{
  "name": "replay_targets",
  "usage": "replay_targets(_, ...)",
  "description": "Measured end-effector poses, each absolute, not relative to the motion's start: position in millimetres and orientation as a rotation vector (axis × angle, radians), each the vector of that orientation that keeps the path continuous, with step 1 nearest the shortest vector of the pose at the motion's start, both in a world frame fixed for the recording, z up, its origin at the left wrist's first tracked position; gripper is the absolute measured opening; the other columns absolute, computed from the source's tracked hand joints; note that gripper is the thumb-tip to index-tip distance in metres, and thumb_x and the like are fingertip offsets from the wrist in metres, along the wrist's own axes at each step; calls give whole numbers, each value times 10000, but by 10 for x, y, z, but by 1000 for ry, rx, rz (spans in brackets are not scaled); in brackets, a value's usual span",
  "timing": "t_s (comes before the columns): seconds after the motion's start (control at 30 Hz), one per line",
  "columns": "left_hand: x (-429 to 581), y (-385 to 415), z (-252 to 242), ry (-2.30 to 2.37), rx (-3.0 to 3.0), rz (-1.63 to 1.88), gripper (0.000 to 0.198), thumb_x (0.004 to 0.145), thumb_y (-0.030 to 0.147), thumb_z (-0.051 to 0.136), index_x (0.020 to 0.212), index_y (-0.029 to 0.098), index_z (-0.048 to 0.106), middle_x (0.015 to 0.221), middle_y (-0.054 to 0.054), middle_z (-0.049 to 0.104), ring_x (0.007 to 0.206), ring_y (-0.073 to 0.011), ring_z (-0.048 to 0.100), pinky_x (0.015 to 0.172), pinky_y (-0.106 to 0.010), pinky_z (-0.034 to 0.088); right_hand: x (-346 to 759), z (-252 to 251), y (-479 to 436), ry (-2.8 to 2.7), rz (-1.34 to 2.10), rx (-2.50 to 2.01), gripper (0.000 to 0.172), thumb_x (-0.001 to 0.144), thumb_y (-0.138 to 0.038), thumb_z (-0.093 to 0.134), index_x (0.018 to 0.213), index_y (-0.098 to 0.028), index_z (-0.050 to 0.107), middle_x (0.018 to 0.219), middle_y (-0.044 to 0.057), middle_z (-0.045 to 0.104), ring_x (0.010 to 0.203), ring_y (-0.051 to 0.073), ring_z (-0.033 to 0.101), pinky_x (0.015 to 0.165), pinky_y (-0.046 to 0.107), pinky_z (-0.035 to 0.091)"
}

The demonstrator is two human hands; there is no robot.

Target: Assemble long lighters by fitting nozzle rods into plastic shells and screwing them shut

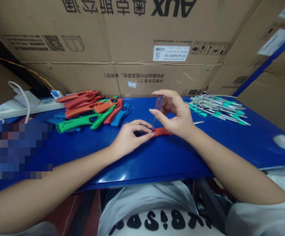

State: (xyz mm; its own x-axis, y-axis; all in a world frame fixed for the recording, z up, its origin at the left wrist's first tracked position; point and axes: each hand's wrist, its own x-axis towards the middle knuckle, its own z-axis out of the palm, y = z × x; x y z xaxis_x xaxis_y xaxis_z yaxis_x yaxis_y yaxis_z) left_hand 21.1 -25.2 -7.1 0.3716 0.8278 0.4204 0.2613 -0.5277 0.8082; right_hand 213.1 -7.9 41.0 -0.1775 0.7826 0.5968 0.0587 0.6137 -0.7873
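Note:
My right hand (pixel 175 113) grips a screwdriver (pixel 159 102) by its translucent purple handle, with the thin shaft pointing down. The tip meets a red plastic lighter casing (pixel 162 131) lying on the blue table. My left hand (pixel 134 135) pinches the near end of that casing between thumb and fingers, right beside the screwdriver tip. Part of the casing is hidden behind my right hand. A metal rod (pixel 198 122) sticks out to the right of my right hand.
Left of my hands lies a pile of red, green (pixel 75 124) and blue (pixel 121 115) lighter casings. Metal rods with green pieces (pixel 221 108) are heaped at the right. A white power strip (pixel 40 106) stands at the far left. Cardboard (pixel 132 49) walls the table's back.

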Motion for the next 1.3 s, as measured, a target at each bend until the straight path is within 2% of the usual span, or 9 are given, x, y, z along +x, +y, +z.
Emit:
replay_targets(0.13, 206, -247, -70, 956, 2010, 1131, 109, 826, 336, 783, 840, 233, 816, 1023, -66, 770, 966, -223, 720, 991, -400, 541, 2135, 419, -107, -1710, 844, -669, 449, 859, -373, 752, 1282, -299, 624, 1004, 35, 694, 664, 151, 638, 634, 320, 592)
replay_targets(0.27, 206, -244, -86, 939, 2062, 1139, 92, 831, 313, 777, 845, 230, 816, 1016, -65, 775, 980, -227, 715, 1000, -408, 529, 2126, 400, -94, -1803, 797, -656, 470, 899, -376, 699, 1345, -303, 570, 936, 17, 683, 650, 139, 646, 615, 292, 591)
replay_targets(0.43, 207, -252, -93, 921, 2088, 1153, 87, 833, 305, 768, 828, 230, 812, 993, -61, 783, 964, -224, 717, 973, -398, 541, 2120, 382, -66, -1824, 653, -712, 479, 850, -369, 757, 1305, -326, 614, 862, 3, 636, 606, 136, 589, 534, 272, 540)
replay_targets(0.67, 206, -247, -81, 928, 2099, 1144, 110, 841, 315, 760, 820, 215, 800, 1007, -69, 779, 968, -224, 721, 978, -394, 544, 2122, 371, -82, -1851, 679, -703, 455, 913, -369, 685, 1352, -306, 587, 906, 15, 663, 628, 141, 635, 593, 289, 579)
replay_targets(0.73, 205, -239, -85, 930, 2098, 1115, 137, 837, 325, 766, 891, 202, 793, 1029, -70, 775, 978, -227, 723, 969, -389, 551, 2124, 354, -66, -1851, 662, -690, 467, 923, -374, 672, 1369, -286, 566, 924, 21, 666, 636, 138, 646, 598, 284, 588)
replay_targets(0.87, 192, -226, -104, 1001, 2144, 1027, 386, 794, 341, 805, 1133, 174, 727, 1130, -89, 759, 1019, -249, 723, 955, -399, 567, 2135, 312, -4, -1901, 523, -650, 468, 944, -368, 642, 1381, -254, 523, 967, 29, 654, 658, 126, 654, 590, 259, 604)
replay_targets(0.93, 181, -220, -115, 1041, 2206, 982, 441, 781, 330, 813, 1174, 163, 704, 1180, -102, 746, 1077, -271, 708, 994, -430, 550, 2135, 294, 19, -1927, 497, -647, 459, 963, -361, 612, 1396, -257, 497, 987, 33, 649, 667, 124, 663, 582, 249, 609)
replay_targets(1.07, 162, -208, -133, 1067, 2299, 889, 431, 795, 278, 791, 1196, 159, 687, 1216, -102, 738, 1142, -276, 681, 1034, -455, 521, 2126, 267, 32, -1961, 468, -645, 448, 982, -354, 579, 1407, -258, 474, 987, 33, 656, 667, 124, 674, 581, 243, 612)
replay_targets(1.3, 163, -212, -128, 1071, 2364, 863, 333, 838, 223, 735, 1163, 165, 685, 1153, -85, 756, 1051, -250, 707, 950, -417, 545, 2136, 229, 46, -2018, 411, -638, 452, 989, -334, 560, 1422, -250, 464, 1142, 67, 677, 707, 125, 678, 611, 249, 612)
